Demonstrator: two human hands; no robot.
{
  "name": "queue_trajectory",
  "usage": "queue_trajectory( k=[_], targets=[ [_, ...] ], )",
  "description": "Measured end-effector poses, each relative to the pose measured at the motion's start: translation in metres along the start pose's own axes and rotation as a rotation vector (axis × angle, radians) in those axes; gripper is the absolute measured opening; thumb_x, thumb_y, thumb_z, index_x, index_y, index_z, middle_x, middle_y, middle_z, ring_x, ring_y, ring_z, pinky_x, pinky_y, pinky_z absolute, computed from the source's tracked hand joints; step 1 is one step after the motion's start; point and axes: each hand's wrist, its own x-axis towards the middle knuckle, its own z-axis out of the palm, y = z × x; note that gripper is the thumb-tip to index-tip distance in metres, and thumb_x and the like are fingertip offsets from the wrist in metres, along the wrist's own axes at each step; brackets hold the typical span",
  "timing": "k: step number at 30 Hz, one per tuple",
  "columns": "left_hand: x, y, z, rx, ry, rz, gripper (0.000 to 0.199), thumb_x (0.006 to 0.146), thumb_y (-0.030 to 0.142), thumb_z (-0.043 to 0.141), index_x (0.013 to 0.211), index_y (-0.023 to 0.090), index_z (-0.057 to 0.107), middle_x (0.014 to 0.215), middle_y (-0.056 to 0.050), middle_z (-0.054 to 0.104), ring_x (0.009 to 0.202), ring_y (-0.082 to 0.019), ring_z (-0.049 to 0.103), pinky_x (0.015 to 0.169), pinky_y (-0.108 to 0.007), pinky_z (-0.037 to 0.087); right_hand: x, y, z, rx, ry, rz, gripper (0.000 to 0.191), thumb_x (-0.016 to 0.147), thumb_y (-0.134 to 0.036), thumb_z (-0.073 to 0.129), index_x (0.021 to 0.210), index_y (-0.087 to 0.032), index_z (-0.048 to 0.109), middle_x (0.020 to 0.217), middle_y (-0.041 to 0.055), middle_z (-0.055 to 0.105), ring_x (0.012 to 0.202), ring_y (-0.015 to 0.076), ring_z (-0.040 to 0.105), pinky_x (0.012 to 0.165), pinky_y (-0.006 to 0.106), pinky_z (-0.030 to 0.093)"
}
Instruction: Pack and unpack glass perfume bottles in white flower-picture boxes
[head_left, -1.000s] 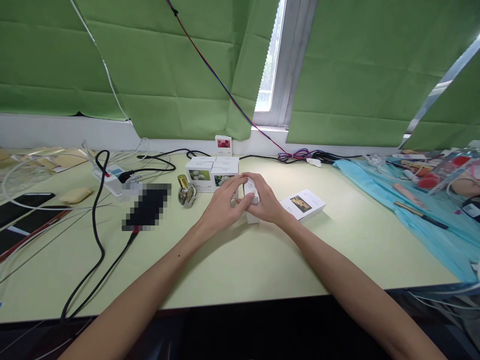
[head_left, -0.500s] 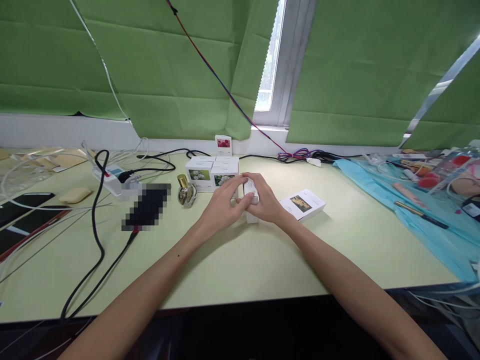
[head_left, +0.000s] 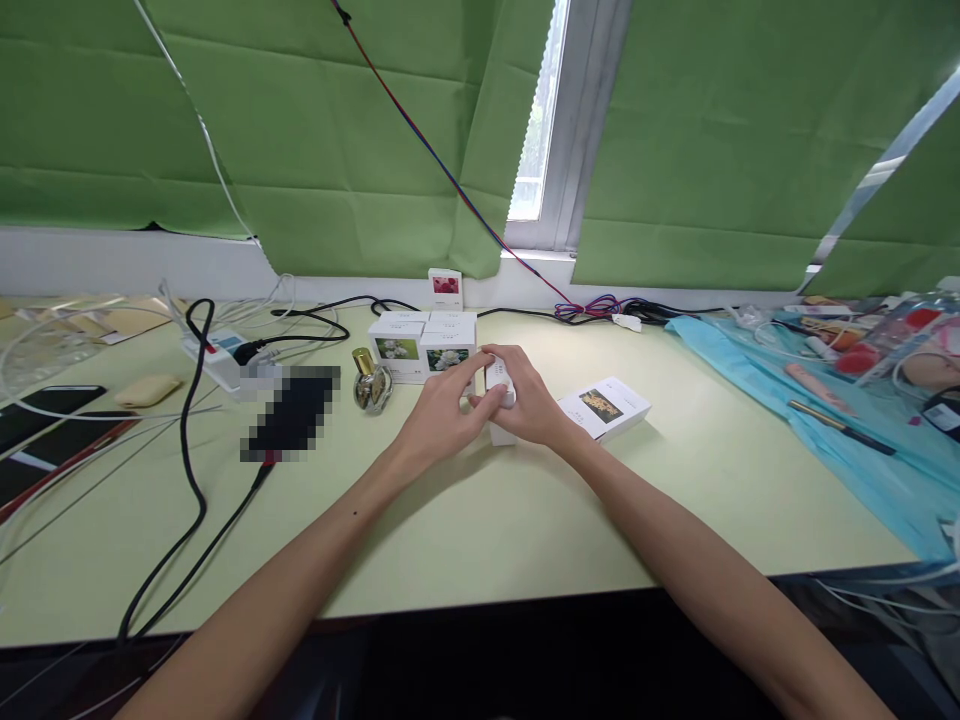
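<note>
Near the middle of the table, my left hand (head_left: pixel 442 405) and my right hand (head_left: pixel 531 395) meet around a small white box (head_left: pixel 500 380) with fine print on top. The left thumb and fingertips press on the box's near and far ends. Right-hand fingers wrap its side, hiding most of it; a white lower part shows beneath the hands. Just behind the left hand stand white boxes with flower pictures (head_left: pixel 397 349). To their left is a glass perfume bottle (head_left: pixel 371 382) with a gold cap. A white box with a yellow-flower picture (head_left: pixel 604 407) lies beside the right wrist.
A pixelated dark device (head_left: pixel 291 413) with a black cable lies left, near a white power strip (head_left: pixel 217 362) and phones (head_left: pixel 60 455). Blue plastic sheeting (head_left: pixel 810 430) with assorted items covers the right side. A small red-flower box (head_left: pixel 446 288) stands against the wall.
The view has shifted very slightly. Both hands keep the same hold on the small white box, and nothing else has visibly moved.
</note>
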Motion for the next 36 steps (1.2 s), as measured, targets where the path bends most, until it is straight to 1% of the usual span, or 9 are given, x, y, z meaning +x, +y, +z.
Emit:
queue_trajectory(
  k=[7,14,21,24,27,36],
  targets=[
    [0.0006,0.0000,-0.0003,0.007,-0.001,0.001,0.046,0.097,0.047,0.053,0.137,0.025,0.060,0.131,-0.004,0.071,0.102,-0.025,0.073,0.093,-0.039,0.057,0.0018,-0.0038,-0.0014,0.004,0.002,-0.015,0.056,0.089,-0.043,0.070,0.136,-0.022,0.047,0.128,0.0150,0.058,0.125,0.0306,0.054,0.104,0.052,0.052],
    [-0.0001,-0.0009,-0.0004,0.020,0.001,0.011,0.044,0.098,0.046,0.053,0.137,0.025,0.060,0.133,-0.004,0.070,0.105,-0.025,0.073,0.095,-0.039,0.057,0.0020,-0.0053,-0.0013,0.000,-0.009,0.016,0.057,0.089,-0.044,0.071,0.136,-0.023,0.047,0.129,0.0149,0.057,0.125,0.0310,0.055,0.103,0.053,0.052],
    [0.0002,0.0000,-0.0008,0.015,-0.007,0.004,0.043,0.098,0.046,0.054,0.136,0.026,0.060,0.126,-0.003,0.073,0.102,-0.024,0.073,0.092,-0.038,0.058,0.0015,-0.0048,-0.0013,0.003,-0.023,0.043,0.056,0.087,-0.035,0.072,0.136,-0.022,0.047,0.129,0.0154,0.056,0.123,0.0295,0.057,0.104,0.051,0.052],
    [0.0003,0.0003,-0.0006,0.018,-0.006,0.000,0.043,0.097,0.045,0.054,0.136,0.026,0.060,0.126,-0.003,0.073,0.102,-0.024,0.073,0.092,-0.038,0.058,0.0015,-0.0046,-0.0012,0.007,-0.021,0.032,0.056,0.088,-0.038,0.072,0.135,-0.021,0.047,0.128,0.0159,0.056,0.123,0.0297,0.057,0.104,0.051,0.053],
    [0.0002,0.0007,-0.0006,0.022,0.006,0.003,0.042,0.097,0.045,0.055,0.134,0.026,0.061,0.125,-0.003,0.074,0.102,-0.025,0.073,0.091,-0.038,0.058,0.0014,-0.0044,-0.0010,0.006,-0.020,0.041,0.057,0.088,-0.040,0.073,0.135,-0.022,0.047,0.128,0.0153,0.055,0.121,0.0298,0.057,0.103,0.052,0.053],
    [-0.0003,0.0011,-0.0008,0.055,0.044,0.019,0.038,0.096,0.044,0.056,0.129,0.027,0.063,0.122,-0.002,0.075,0.099,-0.024,0.075,0.089,-0.037,0.059,0.0006,-0.0027,-0.0001,-0.003,-0.019,0.037,0.057,0.087,-0.035,0.073,0.136,-0.024,0.047,0.129,0.0144,0.054,0.122,0.0294,0.057,0.103,0.051,0.053]
  ],
)
